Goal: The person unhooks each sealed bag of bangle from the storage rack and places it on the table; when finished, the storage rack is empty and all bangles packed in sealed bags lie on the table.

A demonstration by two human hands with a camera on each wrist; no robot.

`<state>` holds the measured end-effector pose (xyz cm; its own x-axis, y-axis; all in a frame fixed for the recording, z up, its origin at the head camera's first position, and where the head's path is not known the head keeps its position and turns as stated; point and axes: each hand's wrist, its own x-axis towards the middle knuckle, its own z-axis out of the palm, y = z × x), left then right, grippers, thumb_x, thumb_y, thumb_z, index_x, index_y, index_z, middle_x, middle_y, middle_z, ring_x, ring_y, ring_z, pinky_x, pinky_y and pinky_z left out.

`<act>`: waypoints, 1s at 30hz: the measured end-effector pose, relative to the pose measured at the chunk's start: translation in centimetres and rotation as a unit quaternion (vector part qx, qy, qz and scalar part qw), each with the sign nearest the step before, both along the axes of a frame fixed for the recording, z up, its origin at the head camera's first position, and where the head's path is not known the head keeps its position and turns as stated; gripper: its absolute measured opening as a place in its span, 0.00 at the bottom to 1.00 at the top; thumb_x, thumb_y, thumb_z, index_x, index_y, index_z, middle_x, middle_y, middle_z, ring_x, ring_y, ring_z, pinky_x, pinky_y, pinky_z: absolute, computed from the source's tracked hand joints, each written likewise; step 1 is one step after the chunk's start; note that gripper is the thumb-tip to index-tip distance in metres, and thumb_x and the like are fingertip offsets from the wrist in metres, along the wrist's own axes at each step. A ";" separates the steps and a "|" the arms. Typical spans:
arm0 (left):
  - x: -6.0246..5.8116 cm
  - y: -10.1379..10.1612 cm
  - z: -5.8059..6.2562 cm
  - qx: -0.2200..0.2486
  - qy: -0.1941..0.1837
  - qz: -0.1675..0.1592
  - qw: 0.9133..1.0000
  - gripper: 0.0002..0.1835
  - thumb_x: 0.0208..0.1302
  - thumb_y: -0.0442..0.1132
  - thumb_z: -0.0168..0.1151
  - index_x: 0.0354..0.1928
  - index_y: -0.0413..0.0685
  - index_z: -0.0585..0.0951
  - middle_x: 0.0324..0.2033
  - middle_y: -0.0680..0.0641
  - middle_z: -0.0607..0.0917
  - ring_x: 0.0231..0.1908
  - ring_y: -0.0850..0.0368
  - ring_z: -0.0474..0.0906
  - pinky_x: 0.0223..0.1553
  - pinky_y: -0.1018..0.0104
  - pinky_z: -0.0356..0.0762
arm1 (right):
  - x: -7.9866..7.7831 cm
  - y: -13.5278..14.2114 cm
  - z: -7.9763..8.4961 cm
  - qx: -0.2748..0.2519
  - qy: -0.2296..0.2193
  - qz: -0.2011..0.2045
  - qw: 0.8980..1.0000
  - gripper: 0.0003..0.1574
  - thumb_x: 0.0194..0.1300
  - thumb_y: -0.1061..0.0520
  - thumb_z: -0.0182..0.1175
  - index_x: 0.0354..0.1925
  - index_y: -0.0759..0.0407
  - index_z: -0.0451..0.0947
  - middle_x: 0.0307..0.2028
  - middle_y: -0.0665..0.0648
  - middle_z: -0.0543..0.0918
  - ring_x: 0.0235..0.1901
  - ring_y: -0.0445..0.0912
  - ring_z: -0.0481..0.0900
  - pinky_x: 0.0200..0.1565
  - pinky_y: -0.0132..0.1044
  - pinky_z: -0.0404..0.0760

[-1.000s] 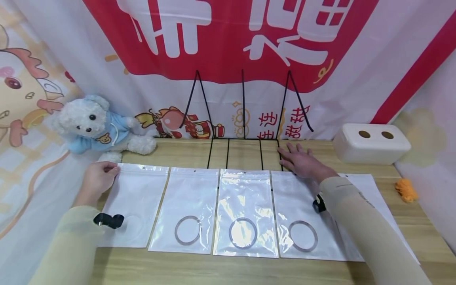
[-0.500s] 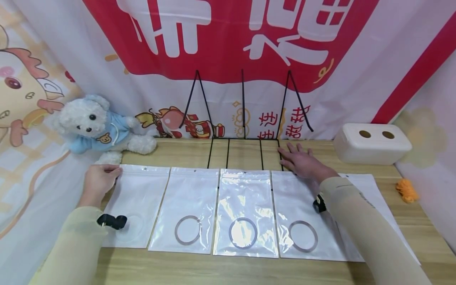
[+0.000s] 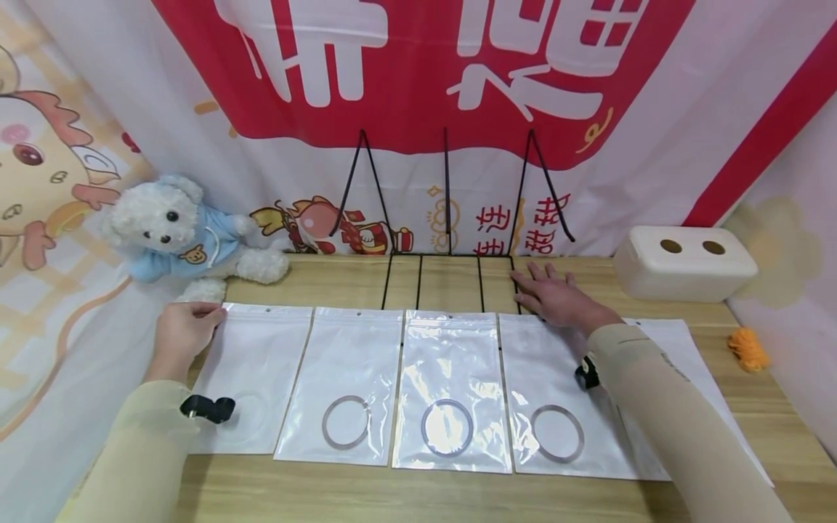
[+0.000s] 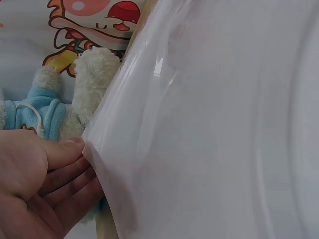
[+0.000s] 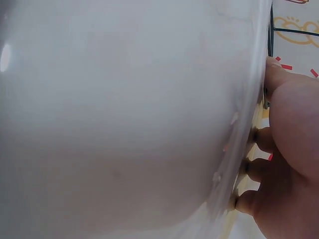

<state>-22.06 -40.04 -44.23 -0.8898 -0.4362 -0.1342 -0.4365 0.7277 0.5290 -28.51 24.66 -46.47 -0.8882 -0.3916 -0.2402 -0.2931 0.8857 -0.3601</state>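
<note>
Several white zip bags lie side by side in a row on the wooden table. My left hand (image 3: 185, 335) pinches the top left corner of the leftmost zip bag (image 3: 261, 356) between thumb and fingers; the left wrist view shows that corner held at the thumb tip (image 4: 75, 142). A faint ring shows low in this bag. My right hand (image 3: 556, 296) rests with spread fingers just beyond the top edge of the fourth zip bag (image 3: 543, 363), its fingertips by the black wire rack (image 3: 480, 283). Clearer rings show in the second zip bag (image 3: 346, 349), the middle one (image 3: 451, 356) and the fourth.
Another white bag (image 3: 680, 378) lies partly under my right forearm. A plush bear (image 3: 176, 225) in a blue hoodie sits at the back left. At the back right stands a white box (image 3: 686, 265) with two holes, with an orange yarn bundle (image 3: 747, 349) in front of it.
My left hand has shifted slightly to the right with the corner of the leftmost bag. The right hand stays in place.
</note>
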 end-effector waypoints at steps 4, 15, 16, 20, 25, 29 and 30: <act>0.1 0.2 0.0 0.001 -0.001 -0.001 1.000 0.24 0.83 0.45 0.59 0.67 0.33 0.82 0.65 0.29 0.84 0.62 0.34 0.82 0.57 0.44 0.87 | -0.2 0.0 -0.1 0.007 -0.007 -0.005 1.000 0.41 0.88 0.38 0.42 0.88 0.48 0.49 0.87 0.71 0.39 0.84 0.77 0.32 0.78 0.81 0.29; 0.8 -0.3 0.6 -0.023 0.040 -0.040 0.998 0.25 0.83 0.48 0.54 0.64 0.33 0.84 0.54 0.32 0.91 0.47 0.44 0.88 0.29 0.74 0.78 | -0.1 0.7 0.1 -0.004 -0.012 -0.001 1.000 0.41 0.88 0.38 0.41 0.88 0.50 0.49 0.87 0.71 0.39 0.84 0.76 0.31 0.78 0.80 0.29; 0.9 -0.3 0.7 -0.018 0.043 -0.038 0.998 0.26 0.84 0.48 0.53 0.64 0.34 0.84 0.53 0.32 0.91 0.44 0.48 0.88 0.29 0.75 0.77 | -0.1 0.8 0.1 -0.005 -0.009 0.001 1.000 0.41 0.89 0.38 0.40 0.88 0.51 0.48 0.87 0.71 0.39 0.84 0.76 0.31 0.78 0.80 0.30; 1.2 -0.1 1.3 0.009 0.045 -0.026 0.999 0.28 0.85 0.52 0.48 0.67 0.38 0.84 0.55 0.34 0.91 0.38 0.64 0.84 0.28 0.75 0.79 | 0.2 1.5 0.5 -0.027 0.010 0.004 1.000 0.41 0.89 0.39 0.38 0.88 0.53 0.48 0.87 0.71 0.39 0.84 0.75 0.31 0.78 0.80 0.31; 1.9 0.5 2.2 0.019 0.056 -0.036 0.998 0.33 0.86 0.57 0.40 0.72 0.41 0.80 0.64 0.36 0.87 0.58 0.47 0.85 0.36 0.77 0.74 | 0.8 1.7 2.0 -0.065 0.026 -0.016 0.997 0.46 0.88 0.31 0.32 0.89 0.53 0.44 0.88 0.67 0.35 0.85 0.72 0.27 0.79 0.78 0.28; 2.8 1.6 3.0 0.019 0.107 -0.065 0.992 0.35 0.87 0.58 0.38 0.74 0.40 0.78 0.67 0.34 0.84 0.68 0.36 0.79 0.48 0.64 0.82 | 1.5 1.5 3.5 -0.079 0.037 -0.030 0.996 0.50 0.86 0.28 0.29 0.89 0.55 0.41 0.87 0.67 0.33 0.84 0.72 0.22 0.79 0.76 0.25; 3.1 2.0 3.2 0.017 0.126 -0.077 0.989 0.34 0.87 0.58 0.38 0.73 0.39 0.78 0.67 0.34 0.84 0.68 0.34 0.79 0.52 0.57 0.84 | 1.8 1.4 3.8 -0.079 0.044 -0.032 0.995 0.51 0.86 0.28 0.28 0.89 0.56 0.41 0.87 0.68 0.33 0.84 0.72 0.22 0.79 0.76 0.24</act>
